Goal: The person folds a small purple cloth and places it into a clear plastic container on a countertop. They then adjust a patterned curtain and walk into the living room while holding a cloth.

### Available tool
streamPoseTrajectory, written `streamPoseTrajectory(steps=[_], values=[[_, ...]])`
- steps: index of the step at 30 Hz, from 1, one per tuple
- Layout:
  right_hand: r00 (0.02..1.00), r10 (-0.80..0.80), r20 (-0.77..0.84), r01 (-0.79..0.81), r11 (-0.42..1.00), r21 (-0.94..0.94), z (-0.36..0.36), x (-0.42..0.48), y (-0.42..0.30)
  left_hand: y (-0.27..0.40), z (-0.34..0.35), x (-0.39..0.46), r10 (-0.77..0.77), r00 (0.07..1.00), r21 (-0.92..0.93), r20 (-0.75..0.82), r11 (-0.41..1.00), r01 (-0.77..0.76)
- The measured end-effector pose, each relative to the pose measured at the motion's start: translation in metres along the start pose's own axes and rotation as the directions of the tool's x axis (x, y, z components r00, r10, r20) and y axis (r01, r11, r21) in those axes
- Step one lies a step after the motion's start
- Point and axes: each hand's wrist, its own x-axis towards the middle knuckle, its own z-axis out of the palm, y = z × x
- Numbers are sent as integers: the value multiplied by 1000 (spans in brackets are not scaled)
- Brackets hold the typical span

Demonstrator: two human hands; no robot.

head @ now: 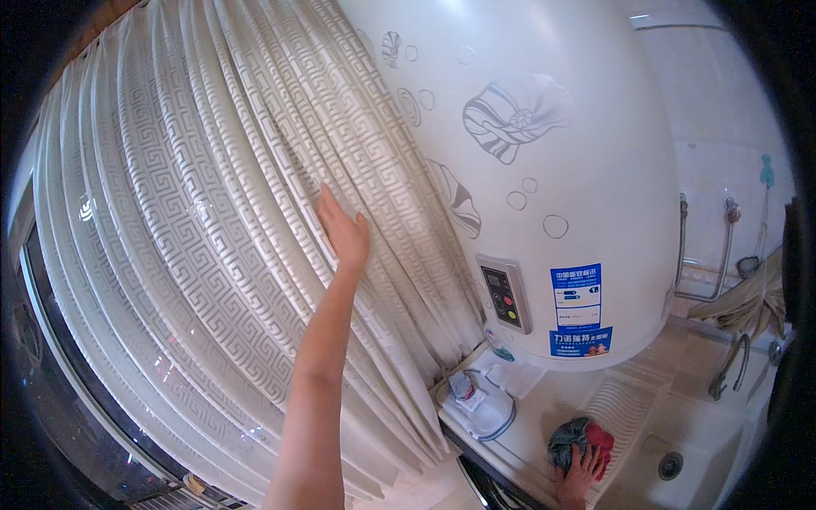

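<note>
My left hand [344, 233] is raised flat against the white curtain [210, 236] with a raised key pattern, its thumb out from the fingers. The curtain's folds hang beside a large white water heater [574, 210]. At the lower right, my right hand [579, 475] grips a bunched grey and red cloth [570, 440] from above, fingers spread over it. This cloth lies on the ribbed washboard [621, 405] of a pale laundry sink [692, 440]. Part of the cloth is hidden under my fingers.
Left of the cloth, a white plastic container [479, 414] with a small grey cloth [460, 386] on top stands on the counter. A faucet [730, 370] rises behind the basin. Pipes [720, 255] and a mop head [752, 296] are at the right wall. Dark window glass [76, 382] lies behind the curtain.
</note>
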Motion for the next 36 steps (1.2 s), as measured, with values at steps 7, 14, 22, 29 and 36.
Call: streamPoseTrajectory(steps=[7, 14, 22, 29, 36], values=[[996, 65, 61, -65, 998, 8, -15, 1, -18, -23, -1, 36, 50, 997, 118, 56, 991, -56], [1000, 29, 8, -30, 999, 21, -5, 2, -8, -8, -3, 53, -167, 984, 177, 56, 972, 155], [1000, 23, 12, -23, 999, 22, 2, -1, -2, -25, 6, 63, -222, 967, 376, 128, 913, 159], [997, -53, -57, 47, 994, -102, -28, 2, -16, -29, 21, 52, -274, 942, 445, 193, 880, 165], [993, -110, -52, 93, 960, -263, -37, 1, -14, -8, 14, 23, -114, 980, 241, 166, 968, 71]])
